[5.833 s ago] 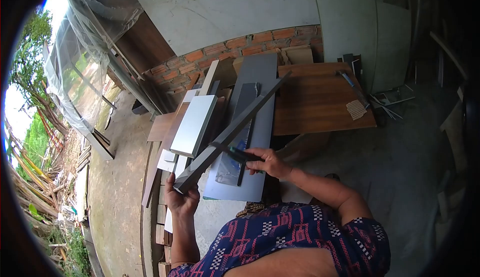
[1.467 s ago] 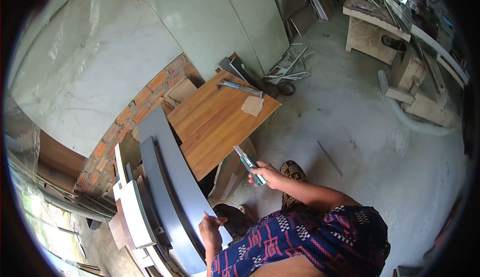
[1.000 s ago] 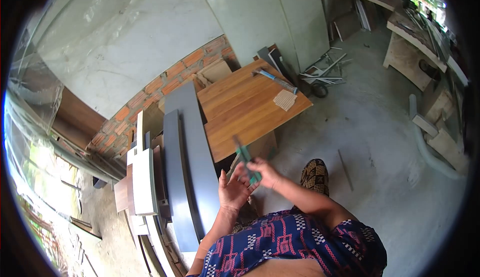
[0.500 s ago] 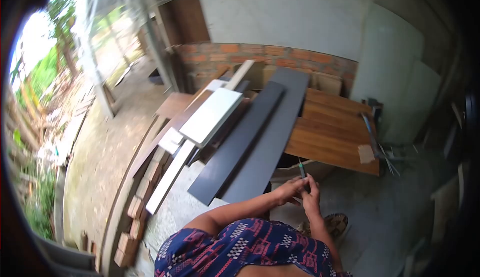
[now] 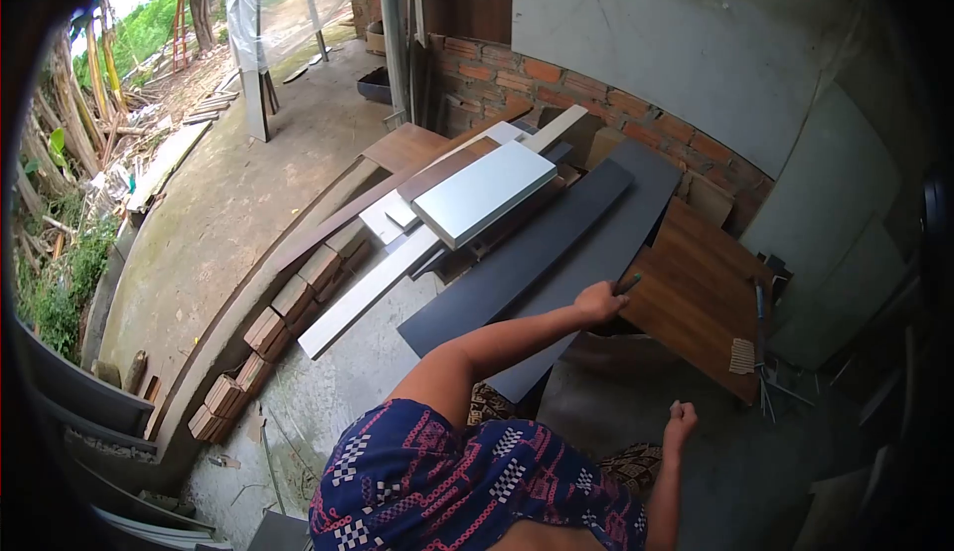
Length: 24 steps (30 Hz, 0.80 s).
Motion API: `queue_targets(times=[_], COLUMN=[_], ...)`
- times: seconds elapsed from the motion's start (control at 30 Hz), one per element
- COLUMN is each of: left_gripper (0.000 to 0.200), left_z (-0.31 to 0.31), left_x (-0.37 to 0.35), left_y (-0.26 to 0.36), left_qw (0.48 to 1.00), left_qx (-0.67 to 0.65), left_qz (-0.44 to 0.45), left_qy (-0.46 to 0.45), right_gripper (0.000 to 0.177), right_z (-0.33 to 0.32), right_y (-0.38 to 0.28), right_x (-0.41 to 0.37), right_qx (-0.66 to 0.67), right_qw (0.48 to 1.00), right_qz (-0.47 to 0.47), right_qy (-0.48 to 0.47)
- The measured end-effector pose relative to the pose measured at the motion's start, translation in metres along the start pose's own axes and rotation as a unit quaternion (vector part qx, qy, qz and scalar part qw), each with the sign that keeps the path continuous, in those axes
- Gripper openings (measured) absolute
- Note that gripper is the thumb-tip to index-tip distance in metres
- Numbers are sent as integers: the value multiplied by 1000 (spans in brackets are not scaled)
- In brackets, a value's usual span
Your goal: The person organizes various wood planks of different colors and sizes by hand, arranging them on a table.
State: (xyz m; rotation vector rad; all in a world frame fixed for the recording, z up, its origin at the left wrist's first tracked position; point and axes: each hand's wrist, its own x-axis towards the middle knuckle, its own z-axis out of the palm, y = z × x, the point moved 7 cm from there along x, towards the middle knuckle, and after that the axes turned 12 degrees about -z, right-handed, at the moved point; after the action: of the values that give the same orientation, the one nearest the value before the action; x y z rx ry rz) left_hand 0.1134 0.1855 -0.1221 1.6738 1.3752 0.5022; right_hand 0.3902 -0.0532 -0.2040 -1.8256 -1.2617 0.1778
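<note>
My left hand (image 5: 599,304) is closed round a small dark tool with a green part (image 5: 627,284), above the right edge of the dark grey boards (image 5: 556,263) and beside the brown wooden panel (image 5: 686,293). Lower and farther right, my right hand (image 5: 681,422) is raised with its fingers curled together; whatever it may hold is too small to make out. The two hands are well apart. A pale, glossy board (image 5: 485,191) lies on the stack left of the dark boards, over a long white strip (image 5: 368,298).
Stacked bricks (image 5: 268,332) line a low kerb on the left. A blue-handled tool (image 5: 760,303) and thin metal rods (image 5: 770,392) are at the wooden panel's right edge. Large sheets (image 5: 840,223) lean on the right. A brick wall (image 5: 542,69) stands behind.
My hands have separated: the left has moved up with the tool, and the right has let go of it and moved right and down. The view has turned and shifted.
</note>
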Motion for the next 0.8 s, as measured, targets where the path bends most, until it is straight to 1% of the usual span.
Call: queue_targets(times=[0.07, 0.1, 0.13, 0.17, 0.2, 0.23, 0.27, 0.33, 0.4, 0.47, 0.53, 0.63, 0.7, 0.8], left_gripper=[42, 40, 39, 37, 35, 35, 35, 35, 36, 37, 40, 47, 50, 52], left_z=[-12, -15, -13, -10, -9, -4, -1, 5, 6, 6, 7, 17, 18, 21], left_x=[11, 15, 22, 28, 31, 35, 39, 40, 41, 42, 37, 46, 44, 44], left_y=[0, 1, -2, -6, -6, -9, -12, -17, -19, -18, -6, -9, -7, -8], left_qw=[995, 991, 984, 980, 973, 966, 959, 951, 947, 938, 929, 907, 901, 895], left_qx=[78, 110, 138, 154, 183, 206, 229, 260, 272, 288, 310, 374, 394, 397], left_qz=[-20, -15, 1, 10, 25, 36, 45, 53, 56, 48, 71, 63, 59, 86], left_qy=[56, 68, 109, 121, 140, 149, 162, 159, 163, 187, 189, 181, 171, 184], right_gripper=[27, 29, 23, 23, 27, 36, 38, 43, 43, 43, 43, 44, 44, 43], right_z=[-14, -22, -14, -11, -11, -5, -7, -11, -14, -19, -24, -32, -35, -39], right_y=[24, 39, 70, 97, 103, 97, 87, 68, 69, 72, 71, 70, 75, 78], right_x=[-9, -19, -34, -50, -68, -79, -83, -82, -84, -82, -84, -84, -87, -86], right_qx=[-59, -90, -118, -143, -220, -288, -290, -282, -272, -271, -278, -290, -282, -274], right_qw=[998, 996, 992, 985, 963, 933, 924, 908, 911, 909, 898, 890, 889, 889], right_qz=[0, 7, 34, 63, 105, 148, 183, 245, 246, 257, 283, 306, 321, 329], right_qy=[-1, 1, -34, -67, -112, -159, -167, -189, -186, -184, -188, -176, -165, -164])
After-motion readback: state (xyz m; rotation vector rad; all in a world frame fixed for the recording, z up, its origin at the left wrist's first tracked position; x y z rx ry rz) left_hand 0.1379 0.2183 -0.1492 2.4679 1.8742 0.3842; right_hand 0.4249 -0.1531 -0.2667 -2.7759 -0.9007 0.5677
